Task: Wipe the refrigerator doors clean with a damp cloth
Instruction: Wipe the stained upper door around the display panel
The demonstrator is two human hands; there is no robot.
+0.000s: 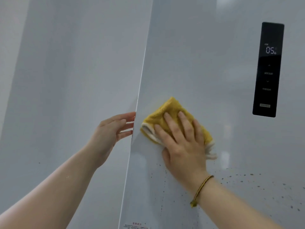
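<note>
The right hand [181, 146] lies flat on a folded yellow cloth [166, 109], fingers straight and slightly spread. The palm presses the cloth against the right refrigerator door [206, 63]; nothing is clenched. The cloth shows past the fingertips and on both sides of the hand, and its pale underside peeks out at the thumb side and beyond the little finger. A thin braided bracelet [200, 189] circles the wrist behind this hand.

Just beside the cloth, on the thumb side, the left hand [109, 131] reaches to the long edge of the same door. Its fingers are stretched out nearly straight and its thumb is on top. The fingertips meet the edge and slip out of sight behind it. Behind this hand stands the left refrigerator door [74, 71], glossy pale grey.

Below the pressing palm and out to its right, dark specks [244, 177] dot the door. Above and to the right of the cloth, well apart from it, a black control panel [267, 90] shows "05". A small printed label [135, 225] sits below the left forearm, at the door's edge.
</note>
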